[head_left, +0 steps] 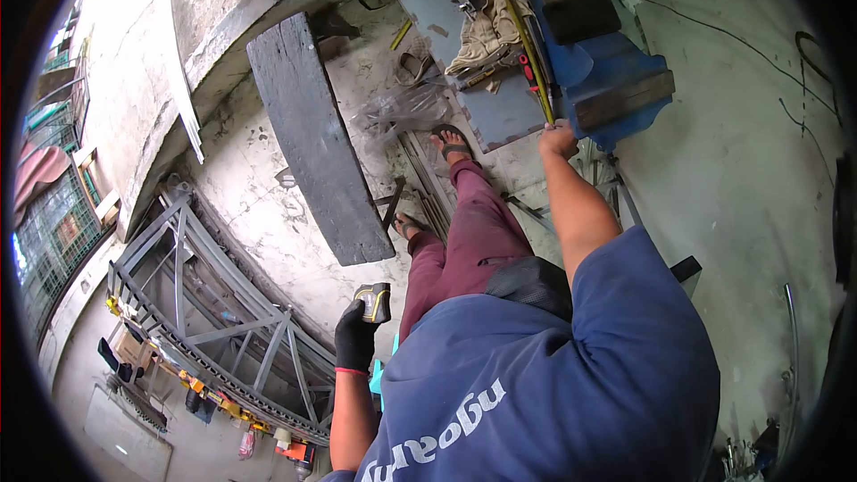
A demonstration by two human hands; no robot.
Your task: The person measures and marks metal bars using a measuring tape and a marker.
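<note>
Low at centre-left, my left hand (356, 339), in a black glove, is closed around a boxy black-and-yellow tape measure (374, 302). My right hand (559, 139) is bare and reaches forward to the near edge of a blue-grey metal bench (504, 116). Its fingers are closed at the lower end of a long yellow strip (529, 54), which lies across the bench. Beside the strip are a red-handled tool (528, 74) and crumpled beige work gloves (491, 31). A blue bench vise (616, 80) stands just right of this hand.
A dark, worn plank (314, 138) stands ahead to the left. Clear plastic sheeting (406, 112) and long metal bars (427, 183) lie on the floor near my feet. A grey metal truss (232, 321) extends along the left, with an orange drill (299, 453) beyond it.
</note>
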